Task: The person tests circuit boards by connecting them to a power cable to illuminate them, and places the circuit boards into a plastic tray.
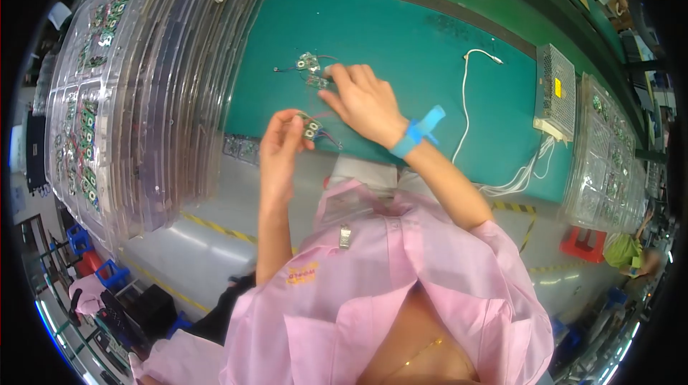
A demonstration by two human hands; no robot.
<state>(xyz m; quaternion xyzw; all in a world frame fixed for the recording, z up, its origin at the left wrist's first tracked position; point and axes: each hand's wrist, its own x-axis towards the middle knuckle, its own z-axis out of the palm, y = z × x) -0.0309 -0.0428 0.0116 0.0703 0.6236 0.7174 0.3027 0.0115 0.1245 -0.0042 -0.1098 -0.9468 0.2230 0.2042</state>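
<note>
My left hand [282, 143] is closed, its thumb and fingers pinching a small green circuit board [311, 131] by its left edge. Thin dark and red wires trail from this board to the lower right. My right hand [367, 102], with a blue strap [418, 131] round the wrist, is low over the green mat [401, 34]. Its thumb and index finger lie at opposite edges of a second circuit board [317, 83]. Just beyond it, a further circuit board [308, 63] with wires rests on the mat.
Tall stacks of clear plastic trays [165, 84] holding circuit boards stand at the left. A white cable [466, 98] lies on the mat. A metal power supply [556, 91] with white wires is at the right, beside more trays [605, 156]. A red stool [584, 244] stands on the floor.
</note>
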